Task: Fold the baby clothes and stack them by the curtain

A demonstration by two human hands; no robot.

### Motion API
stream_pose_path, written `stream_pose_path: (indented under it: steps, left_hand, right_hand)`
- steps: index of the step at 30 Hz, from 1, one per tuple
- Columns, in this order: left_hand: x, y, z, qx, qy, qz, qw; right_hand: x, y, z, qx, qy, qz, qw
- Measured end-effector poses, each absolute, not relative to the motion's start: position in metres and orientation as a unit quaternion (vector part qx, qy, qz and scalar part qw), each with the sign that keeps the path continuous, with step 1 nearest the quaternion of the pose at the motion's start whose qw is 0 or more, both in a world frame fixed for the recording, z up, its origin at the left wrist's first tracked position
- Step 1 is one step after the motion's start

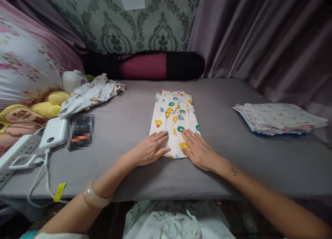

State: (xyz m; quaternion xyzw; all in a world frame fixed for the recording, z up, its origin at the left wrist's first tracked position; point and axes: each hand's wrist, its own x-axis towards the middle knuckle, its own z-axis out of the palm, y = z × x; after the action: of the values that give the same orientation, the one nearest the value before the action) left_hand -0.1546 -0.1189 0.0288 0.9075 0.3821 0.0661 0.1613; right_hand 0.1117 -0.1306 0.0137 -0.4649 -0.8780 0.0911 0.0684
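A grey-green damask-patterned wall (168, 28) is rising behind a flat surface covered in a smooth grey sheet (129, 109), and a dusky mauve curtain (230, 31) is hanging at the right. Along the wall, a long black-and-maroon fabric bag (145, 66) is lying lengthwise.

Near the middle of the sheet's front edge, a white cloth garment printed with yellow, green, blue and red figures (175, 123) is lying folded into a narrow upright rectangle, with a loose flap crossing its upper part. The person's left hand (151, 146) is resting palm down on its lower left edge, and the right hand (199, 148) is resting palm down on its lower right. Both hands are spreading flat, fingers stretched out, gripping nothing. A pale, milky bangle (94, 196) is circling the left forearm.

Well to the right, a stack of folded white printed cloth (280, 115) is sitting above a dark blue layer (259, 133). On the left, a rumpled white printed garment (90, 94) is lying beside a yellow plush toy (55, 100). Nearer the front, a glossy white power bank (55, 132) is standing next to a pixelated object (81, 132), just beside a white plastic power strip (19, 151).
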Motion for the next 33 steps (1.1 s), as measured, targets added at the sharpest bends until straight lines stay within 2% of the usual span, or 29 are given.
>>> stream_pose_path:
  steps: [9, 19, 27, 30, 33]
  left_hand:
    - [-0.169, -0.13, 0.03, 0.907, 0.384, 0.112, 0.131]
    - [-0.181, -0.132, 0.026, 0.944, 0.311, 0.108, 0.02]
    - [-0.196, -0.113, 0.024, 0.914, 0.354, 0.135, 0.146]
    - [-0.197, -0.106, 0.024, 0.897, 0.381, 0.15, 0.164]
    - [-0.196, -0.1, 0.027, 0.885, 0.397, 0.169, 0.174]
  right_hand:
    - [0.14, -0.143, 0.031, -0.426, -0.892, 0.129, 0.082]
    - [0.166, -0.144, 0.035, -0.381, -0.912, 0.087, 0.119]
    - [0.18, -0.133, 0.025, -0.366, -0.904, 0.128, 0.179]
    - [0.18, -0.125, 0.025, -0.38, -0.891, 0.143, 0.204]
    - [0.178, -0.118, 0.028, -0.385, -0.888, 0.158, 0.195]
